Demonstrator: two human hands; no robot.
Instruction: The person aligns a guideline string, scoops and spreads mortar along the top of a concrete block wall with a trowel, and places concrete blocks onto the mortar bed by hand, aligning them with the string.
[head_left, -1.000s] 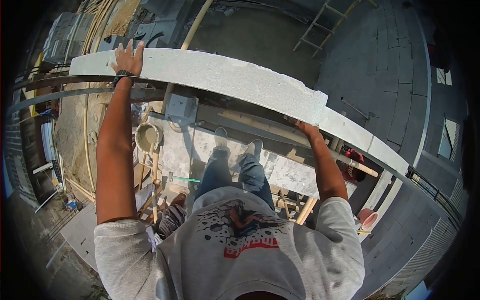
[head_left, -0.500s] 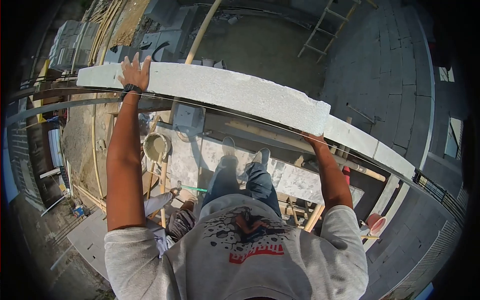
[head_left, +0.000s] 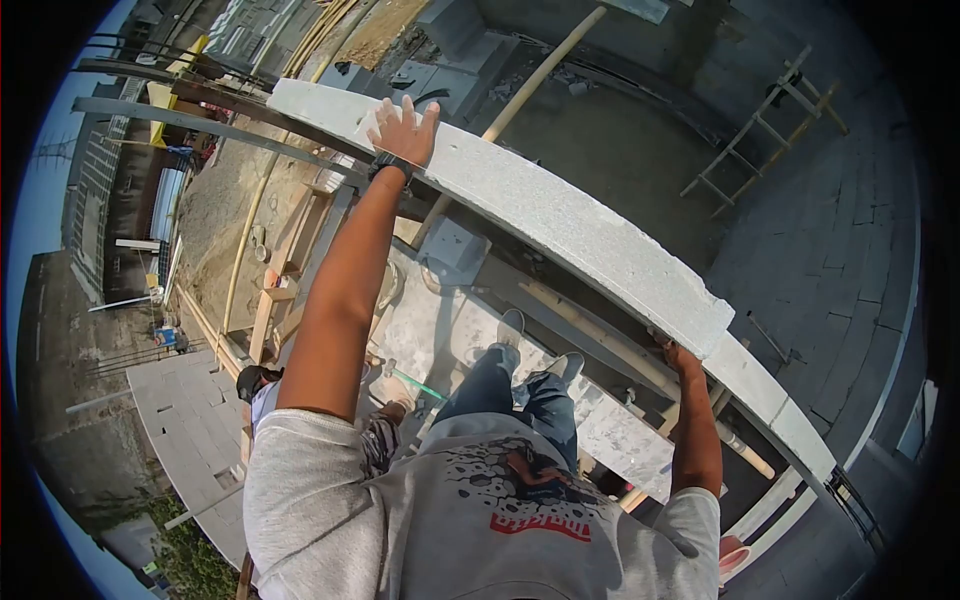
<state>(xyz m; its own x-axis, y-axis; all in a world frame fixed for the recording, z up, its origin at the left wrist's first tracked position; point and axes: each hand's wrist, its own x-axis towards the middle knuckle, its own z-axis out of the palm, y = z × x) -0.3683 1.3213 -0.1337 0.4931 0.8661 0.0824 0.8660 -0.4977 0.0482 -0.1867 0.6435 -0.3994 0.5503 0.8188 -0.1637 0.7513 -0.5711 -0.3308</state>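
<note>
1. A long pale block (head_left: 570, 215), bowed by the lens, is seen stretching across the upper half of the view, from 11 o'clock round to 3 o'clock.
2. The left hand (head_left: 405, 135) is placed at 11 o'clock, near that end of the block. It is laid over the top face with the fingers spread wide; nothing is enclosed by it. A dark band (head_left: 391, 165) is worn on its wrist.
3. The right hand (head_left: 683, 355) is placed between 3 and 4 o'clock, at the near lower edge of the block, close to its other end. The fingertips are partly hidden there, so how far the hand is closed, and whether the edge is gripped, cannot be told.
4. A second pale block (head_left: 775, 405) is seen between 3 and 4 o'clock, continuing the line of the first.
5. A ladder (head_left: 765, 140) is seen beyond the block at 2 o'clock, and a pole (head_left: 545, 72) is slanted between 12 and 1 o'clock.
6. A hammer (head_left: 418, 384) with a green handle is seen at 7 o'clock, near the pale planking (head_left: 620, 430). A co-worker (head_left: 262, 384), largely hidden by the left arm, is seen at 8 o'clock.
</note>
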